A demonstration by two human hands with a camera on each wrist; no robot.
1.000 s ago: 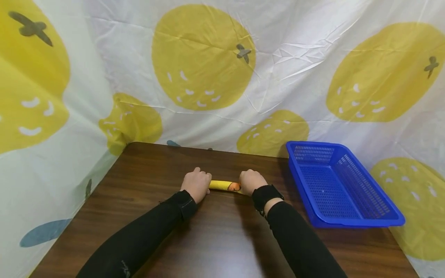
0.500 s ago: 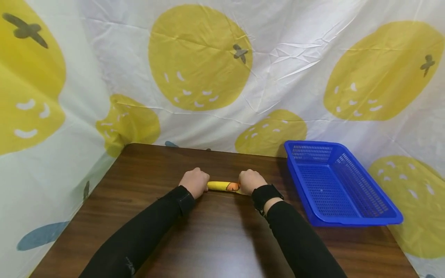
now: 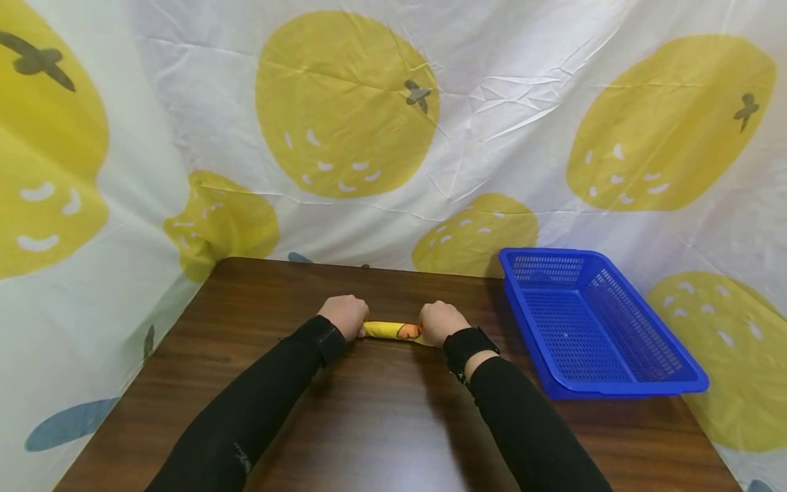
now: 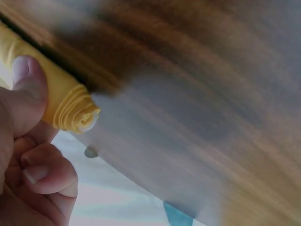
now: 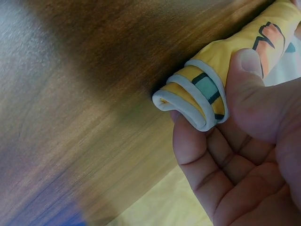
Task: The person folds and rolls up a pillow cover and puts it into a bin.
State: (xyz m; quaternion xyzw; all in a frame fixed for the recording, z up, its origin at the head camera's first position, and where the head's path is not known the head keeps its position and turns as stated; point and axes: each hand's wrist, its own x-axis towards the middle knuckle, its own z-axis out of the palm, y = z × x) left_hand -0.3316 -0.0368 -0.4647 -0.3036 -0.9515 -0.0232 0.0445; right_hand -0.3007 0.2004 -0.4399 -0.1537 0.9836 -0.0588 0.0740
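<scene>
A yellow cloth [image 3: 385, 330] with an orange print is rolled into a tube between both hands over the brown table. My left hand [image 3: 346, 316] grips its left end. In the left wrist view, the thumb presses along the cloth roll [image 4: 61, 94], whose end shows spiralled layers. My right hand [image 3: 442, 322] pinches the other end between thumb and fingers. White-edged layers with a green and black print stick out past the thumb on the cloth roll [image 5: 195, 96] in the right wrist view. Most fingers are hidden behind the hands in the head view.
A blue perforated basket [image 3: 556, 380] stands at the right of the table [image 3: 381, 424], with nothing in it. Behind and to the left hangs a white curtain [image 3: 473, 41] with yellow fruit prints, close to the table's far edge.
The head view has shifted slightly, so the scene sits a little further left. The left hand has turned a little at its end of the rolled cloth; the right hand keeps its hold.
</scene>
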